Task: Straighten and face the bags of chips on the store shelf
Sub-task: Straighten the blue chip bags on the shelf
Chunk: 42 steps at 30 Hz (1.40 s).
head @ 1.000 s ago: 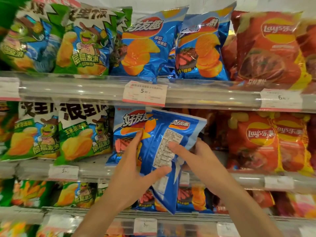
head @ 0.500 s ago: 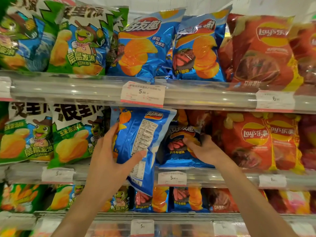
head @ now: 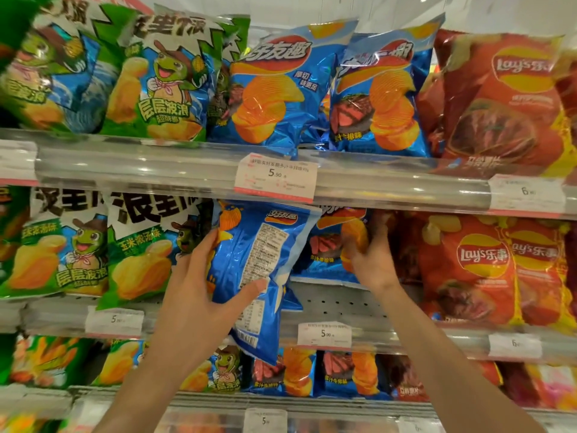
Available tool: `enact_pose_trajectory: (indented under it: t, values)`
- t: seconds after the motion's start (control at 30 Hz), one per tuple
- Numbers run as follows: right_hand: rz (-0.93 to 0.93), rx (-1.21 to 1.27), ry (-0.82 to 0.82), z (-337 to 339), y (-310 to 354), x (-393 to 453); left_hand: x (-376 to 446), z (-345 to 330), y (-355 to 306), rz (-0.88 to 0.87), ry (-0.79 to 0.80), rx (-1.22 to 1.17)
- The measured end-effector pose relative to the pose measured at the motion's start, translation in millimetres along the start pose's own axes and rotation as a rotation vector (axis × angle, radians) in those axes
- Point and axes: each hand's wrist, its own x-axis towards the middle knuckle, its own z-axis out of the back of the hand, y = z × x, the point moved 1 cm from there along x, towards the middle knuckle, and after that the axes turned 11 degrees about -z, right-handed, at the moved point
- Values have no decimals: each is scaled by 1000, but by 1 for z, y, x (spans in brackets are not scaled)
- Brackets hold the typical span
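Setting: store shelves (head: 390, 182), three tiers packed with chip bags, price tags along the clear rails.
Blue bag (head: 259, 264): held in front of the middle tier, back panel with print facing out, tilted, its lower end hanging below the rail; it needs turning to show its front.
Left hand (head: 199, 295): grips that bag from the left, fingers behind its left edge, thumb pressed across the back panel.
Handling: looks light and air-filled, with slick, crinkly foil and brittle chips inside; likely best held by the side edges or top seam, squeezed gently, never crushed at the belly.
Second blue bag (head: 331, 245): stands on the middle tier just right of the held one, front out.
Right hand (head: 371, 260): fingers curled on that bag's right edge, blurred, seemingly steadying it or pushing it back.
Gap: bare shelf shows near the rail under the second bag, a likely slot.
Neighbours: green bags (head: 137, 254) left, red bags (head: 480, 264) right, all front-facing.
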Motion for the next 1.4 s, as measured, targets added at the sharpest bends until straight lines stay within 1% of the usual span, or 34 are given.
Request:
enact_pose_trajectory:
  t: [0.03, 0.17, 0.23, 0.3, 0.4, 0.57, 0.73, 0.8, 0.83, 0.87, 0.93, 1.0, 1.03, 1.1, 1.17, 1.23, 1.33, 1.4]
  values:
    - [-9, -16, 29, -5, -2, 5, -1, -1, -2, -7, 7, 12]
    - [-205, -121, 88, -10, -18, 20, -4, -2, -6, -22, 24, 46]
    - [-251, -150, 128, -11, -23, 20, -4, -2, -6, -23, 17, 51]
    - [-270, -175, 108, -11, -27, 22, -4, -3, -6, -14, 15, 57]
    - [-257, -173, 45, -16, -26, 25, -1, -4, -8, -15, 19, 51]
    - [-223, -85, 102, -6, -22, 16, 0, -5, -10, -15, 47, 28]
    - [-4, 53, 26, 17, -2, -15, -4, -6, -19, 1, 76, -40]
    - [38, 90, 31, 25, 9, -35, -6, -9, -24, 12, 108, -99]
    - [39, 86, 69, 27, 8, -41, -7, -13, -26, 26, 128, -139]
    - [-1, 91, 137, 26, 7, -47, -8, -16, -29, 44, 149, -188]
    - [-97, 154, 321, 19, 4, -59, -8, -27, -37, 80, 195, -306]
    - [-278, 373, 460, 11, 3, -70, -7, -36, -48, 93, 239, -445]
    - [-339, 469, 508, 9, 5, -75, -6, -42, -54, 92, 266, -496]
    - [-371, 598, 610, 9, 7, -81, -4, -51, -65, 104, 315, -575]
    - [-394, 693, 652, 10, 8, -85, 1, -59, -70, 165, 337, -668]
    - [-403, 721, 668, 12, 3, -84, 6, -68, -70, 187, 356, -708]
    - [-445, 764, 611, 15, 2, -83, 8, -73, -74, 161, 365, -685]
    - [-459, 813, 574, 18, 6, -82, 7, -77, -75, 136, 352, -625]
